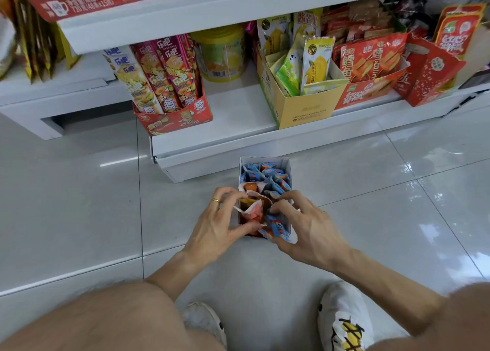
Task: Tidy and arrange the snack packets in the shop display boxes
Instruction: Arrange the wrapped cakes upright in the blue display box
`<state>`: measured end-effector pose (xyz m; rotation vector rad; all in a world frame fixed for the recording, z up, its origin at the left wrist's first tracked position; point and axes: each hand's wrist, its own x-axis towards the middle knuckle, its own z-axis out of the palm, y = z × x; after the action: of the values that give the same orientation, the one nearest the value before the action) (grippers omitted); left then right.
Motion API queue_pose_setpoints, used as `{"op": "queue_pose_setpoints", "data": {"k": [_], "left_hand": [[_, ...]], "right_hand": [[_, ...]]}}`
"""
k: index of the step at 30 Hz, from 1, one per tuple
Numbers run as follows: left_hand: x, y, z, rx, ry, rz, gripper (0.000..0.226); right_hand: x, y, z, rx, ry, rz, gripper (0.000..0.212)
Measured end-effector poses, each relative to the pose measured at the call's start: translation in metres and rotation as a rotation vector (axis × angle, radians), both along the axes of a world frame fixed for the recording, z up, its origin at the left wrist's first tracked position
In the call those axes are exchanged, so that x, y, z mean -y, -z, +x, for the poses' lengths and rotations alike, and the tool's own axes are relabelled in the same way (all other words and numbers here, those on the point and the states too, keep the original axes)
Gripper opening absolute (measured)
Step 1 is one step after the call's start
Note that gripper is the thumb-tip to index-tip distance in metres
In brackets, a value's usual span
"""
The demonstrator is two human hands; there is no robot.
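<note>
A small white display box (287, 166) stands on the floor tiles in front of the bottom shelf. Blue snack packets (256, 174) fill its far half and right side, orange and red packets (254, 212) its near left. My left hand (216, 226), a gold ring on one finger, curls over the box's left side with fingertips pinching the orange and red packets. My right hand (305, 223) reaches in from the right, its fingers gripping blue packets (277, 228) at the box's near right corner.
The white bottom shelf (238, 112) carries a red box of tall snack sticks (169, 80), a yellow tub (221, 53), a yellow box of green-yellow packets (302, 85) and red boxes (371, 69). My knees and shoes (344, 321) fill the lower edge. Glossy floor tiles lie all around.
</note>
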<state>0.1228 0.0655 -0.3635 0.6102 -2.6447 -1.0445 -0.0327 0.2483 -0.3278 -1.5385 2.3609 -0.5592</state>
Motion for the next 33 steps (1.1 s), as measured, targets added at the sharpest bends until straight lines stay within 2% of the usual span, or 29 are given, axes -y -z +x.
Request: {"op": "queue_pose_setpoints", "data": {"k": [3,6,8,10,13,17,20,22,25,26,29,33], "left_hand": [[0.0,-0.005,0.008,-0.061,0.106,-0.205,0.055],[0.002,-0.002,0.007,-0.071,0.2,-0.31,0.039],[0.004,0.004,0.003,-0.06,0.264,-0.34,0.025],[0.006,0.004,0.0,-0.03,0.282,-0.327,0.018],[0.01,0.002,-0.006,0.024,0.271,-0.295,0.023],[0.009,-0.001,-0.022,0.045,0.307,-0.342,0.037],[0.007,-0.003,-0.027,0.054,0.314,-0.348,0.032],[0.004,-0.003,-0.026,0.044,0.293,-0.332,0.022],[0.001,-0.003,-0.02,0.057,0.254,-0.297,0.021],[0.001,-0.003,-0.018,0.068,0.247,-0.291,0.024],[0.0,-0.005,-0.016,0.075,0.243,-0.272,0.035],[-0.001,-0.004,-0.014,0.066,0.232,-0.235,0.032]], "right_hand": [[-0.008,-0.002,0.008,-0.083,0.024,-0.08,0.037],[-0.015,0.015,0.012,-0.152,0.011,0.071,0.04],[-0.012,0.023,0.009,-0.098,0.037,0.154,0.024],[-0.007,0.02,-0.001,0.011,0.084,0.16,0.019],[0.002,0.006,-0.018,0.107,0.113,0.163,0.029],[0.029,0.001,-0.029,0.018,0.007,0.369,0.036],[0.035,-0.003,-0.024,0.01,-0.059,0.489,0.036],[0.025,-0.001,-0.018,0.082,-0.071,0.442,0.036],[0.011,0.005,-0.003,0.108,0.01,0.308,0.057],[0.009,0.009,0.001,0.093,0.041,0.262,0.054],[0.01,0.015,-0.002,0.068,0.063,0.155,0.029],[0.013,0.012,-0.017,0.101,0.062,0.163,0.026]]}}
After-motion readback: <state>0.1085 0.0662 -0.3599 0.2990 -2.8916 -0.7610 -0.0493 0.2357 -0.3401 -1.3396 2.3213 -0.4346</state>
